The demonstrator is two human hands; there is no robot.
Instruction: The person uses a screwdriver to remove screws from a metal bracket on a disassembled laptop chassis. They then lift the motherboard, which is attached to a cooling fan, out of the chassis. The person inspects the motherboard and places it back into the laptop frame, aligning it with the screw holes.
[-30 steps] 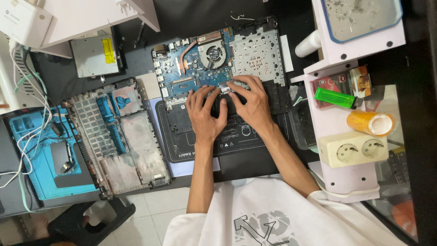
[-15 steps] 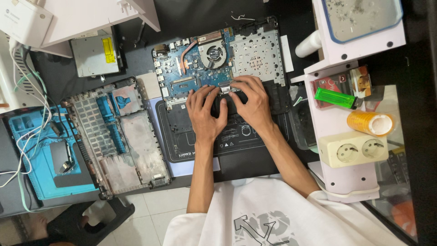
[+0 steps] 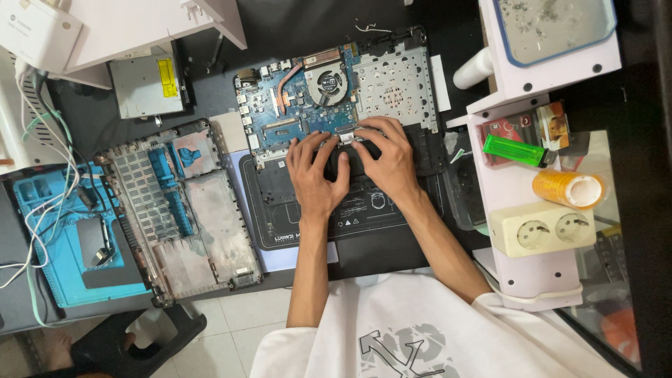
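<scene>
An opened laptop base [image 3: 392, 84] lies on the black desk, its blue motherboard [image 3: 294, 112], copper heat pipe and round fan [image 3: 327, 78] exposed. My left hand [image 3: 316, 175] rests on the laptop's lower edge with fingertips on the board near a small metal connector [image 3: 346, 136]. My right hand [image 3: 388, 157] sits beside it, fingers curled over the same spot, pressing or pinching the small part. Whether either hand grips something is hidden by the fingers.
A removed bottom cover [image 3: 182, 210] lies to the left, next to a blue work mat [image 3: 49, 238] with white cables. A silver optical drive [image 3: 148, 85] sits at the back left. A white shelf [image 3: 539, 203] on the right holds a green lighter [image 3: 514, 150], a tape roll [image 3: 568, 189] and a double socket [image 3: 546, 227].
Both hands stay over the same spot on the board. The fingers shift only slightly.
</scene>
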